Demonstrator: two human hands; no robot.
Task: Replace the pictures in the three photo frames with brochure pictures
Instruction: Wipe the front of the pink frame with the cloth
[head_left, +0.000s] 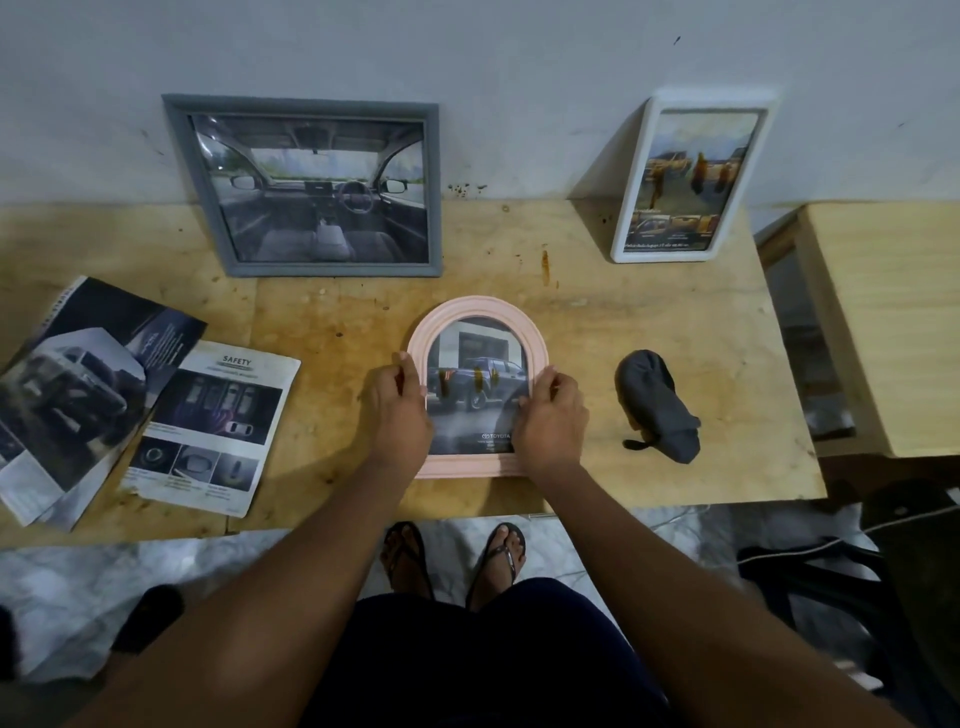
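Note:
A pink arched photo frame lies near the front edge of the wooden table, with a picture of a blue pickup truck in it. My left hand grips its left side and my right hand grips its right side. A grey rectangular frame with a car-interior picture leans on the wall at the back left. A white upright frame with a brochure picture leans on the wall at the back right. Loose brochure pages and an open brochure lie at the left.
A dark grey cloth pouch lies right of the pink frame. A second wooden table stands to the right across a gap. Dark objects and a white cable sit on the floor at the right. My feet in sandals are under the table edge.

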